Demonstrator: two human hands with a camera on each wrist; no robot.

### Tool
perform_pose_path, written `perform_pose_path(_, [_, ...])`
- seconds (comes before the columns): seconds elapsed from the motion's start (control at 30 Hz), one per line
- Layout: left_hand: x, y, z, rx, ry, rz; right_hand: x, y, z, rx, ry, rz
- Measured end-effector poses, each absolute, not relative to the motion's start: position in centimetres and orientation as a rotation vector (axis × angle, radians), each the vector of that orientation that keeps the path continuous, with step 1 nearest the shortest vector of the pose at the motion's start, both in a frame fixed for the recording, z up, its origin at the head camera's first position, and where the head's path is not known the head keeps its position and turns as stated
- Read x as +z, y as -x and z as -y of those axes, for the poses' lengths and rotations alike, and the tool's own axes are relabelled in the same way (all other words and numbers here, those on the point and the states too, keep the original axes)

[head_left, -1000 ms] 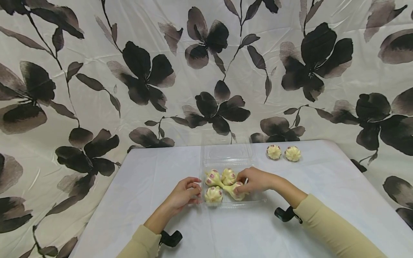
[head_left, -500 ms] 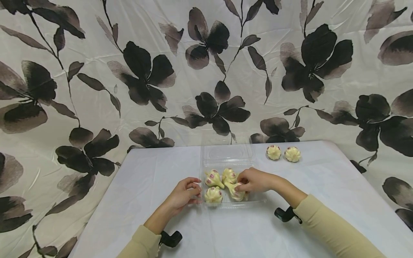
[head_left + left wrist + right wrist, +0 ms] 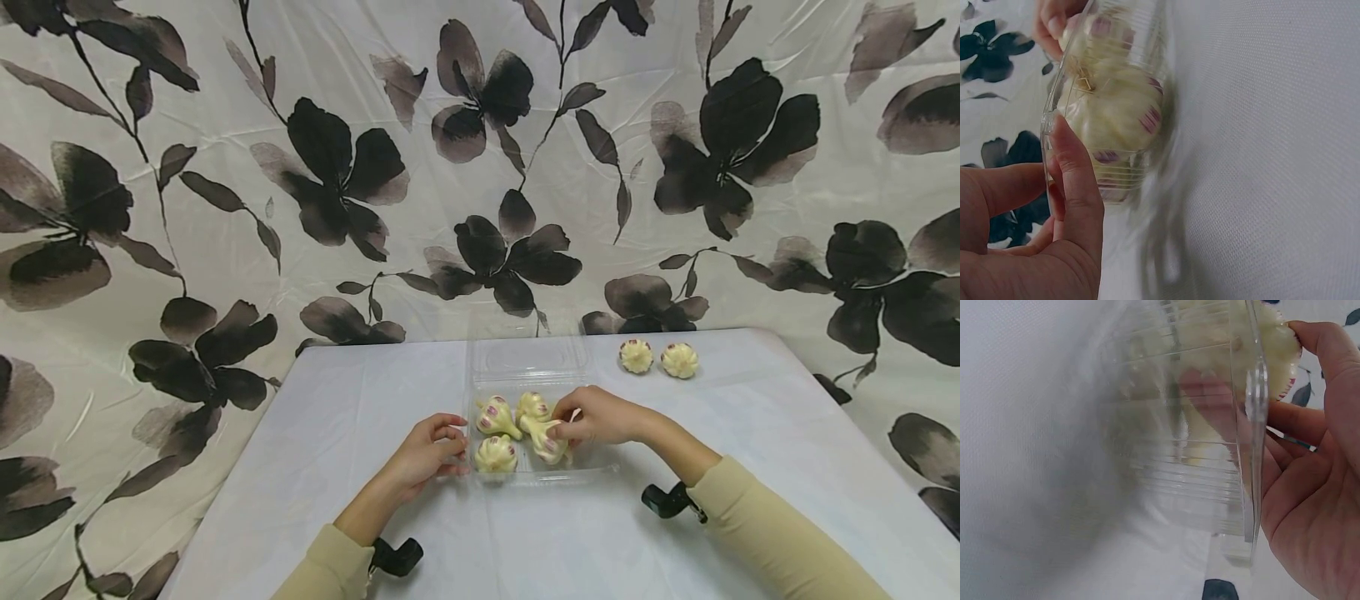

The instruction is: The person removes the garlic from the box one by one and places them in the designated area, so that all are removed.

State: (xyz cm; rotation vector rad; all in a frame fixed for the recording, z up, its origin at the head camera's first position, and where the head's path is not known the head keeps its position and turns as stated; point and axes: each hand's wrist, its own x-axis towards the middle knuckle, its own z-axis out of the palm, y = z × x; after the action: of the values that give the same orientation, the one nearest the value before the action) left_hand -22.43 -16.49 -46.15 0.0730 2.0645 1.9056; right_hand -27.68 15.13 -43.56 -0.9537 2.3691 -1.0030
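A clear plastic clamshell container (image 3: 543, 477) stands open on the table, its lid (image 3: 528, 358) raised at the back. My left hand (image 3: 431, 454) pinches its left rim between thumb and fingers, as the left wrist view shows. Inside, my right hand (image 3: 606, 417) grips a garlic bulb (image 3: 550, 450) at the right front, its stem pointing back and left. Three more garlic bulbs lie in the container: one at back left (image 3: 495, 414), one at back right (image 3: 532, 406), one at front left (image 3: 496, 454). In the right wrist view, right-hand fingers (image 3: 1213, 403) show through the clear wall.
Two more garlic bulbs, one (image 3: 636, 356) beside the other (image 3: 680, 360), sit at the table's back right. A white cloth covers the table (image 3: 360, 392). Behind it hangs a floral curtain (image 3: 480, 167).
The garlic bulb in my right hand has turned, its stem swinging from pointing left towards the back. My left hand stays on the container's rim.
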Motion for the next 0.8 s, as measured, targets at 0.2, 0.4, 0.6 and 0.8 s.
perform_pose_path(0.2, [-46.1, 22.5, 16.5, 1.905, -0.071, -2.062, -43.3, 27.6, -15.6, -1.084, 0.910, -2.345])
perform_pose_path(0.4, [-46.1, 22.5, 16.6, 1.902, -0.076, -2.065, -43.1, 27.5, -16.1, -1.151, 0.876, -2.357])
perform_pose_path(0.6, [-46.3, 22.6, 16.6, 1.906, -0.094, -2.059, -42.9, 27.2, -16.8, -1.290, 0.736, -2.341])
perform_pose_path(0.8, [-46.2, 22.5, 16.5, 1.906, -0.096, -2.059, -42.4, 27.2, -17.9, -1.421, 0.589, -2.320])
